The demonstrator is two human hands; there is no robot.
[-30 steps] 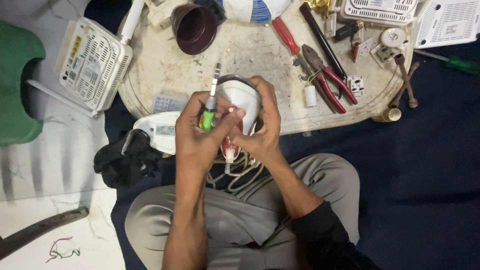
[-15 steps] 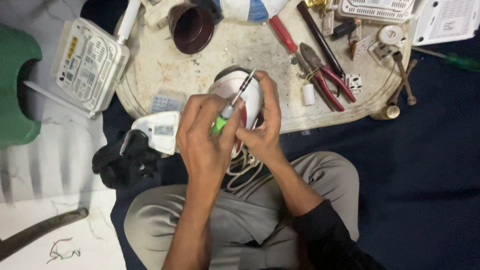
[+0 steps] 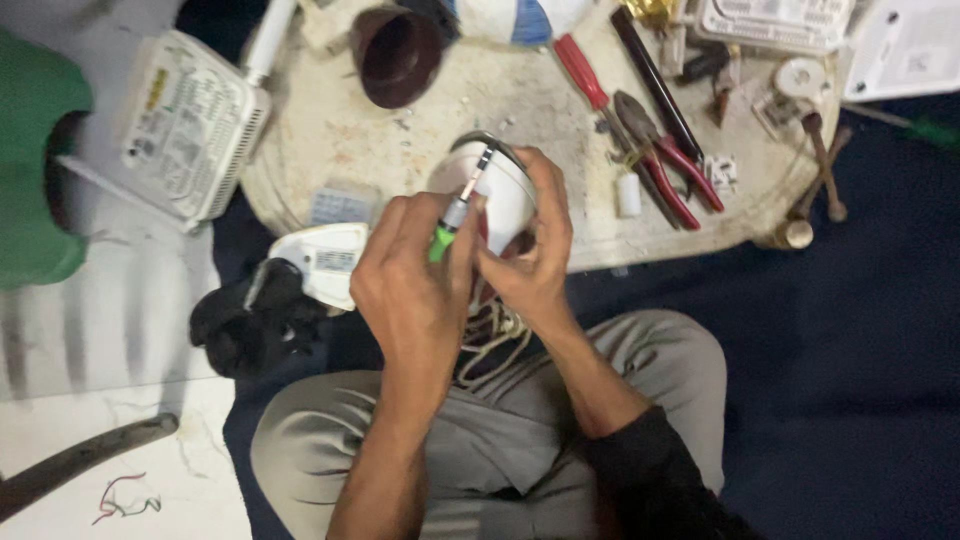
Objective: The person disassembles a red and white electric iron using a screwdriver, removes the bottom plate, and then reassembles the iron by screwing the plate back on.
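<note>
A green-handled screwdriver (image 3: 452,218) was pinched in the left hand (image 3: 415,285), fingers closed round the handle, the shaft angled up and to the right over a white housing (image 3: 505,190). The housing was gripped by the right hand (image 3: 530,265), fingers curled over its right side and thumb pressed near the screwdriver. Both hands were held above the lap, at the near edge of a round, stained table (image 3: 340,130). A pale cord (image 3: 495,340) hung coiled just beneath the hands. Another white device (image 3: 325,262) lay just left of the left hand, touching a black object (image 3: 245,320). On the table were seen a brown cup (image 3: 398,55), a red screwdriver (image 3: 583,72) and red-handled pliers (image 3: 665,165). A white router (image 3: 190,125) overlapped the table's left edge.
</note>
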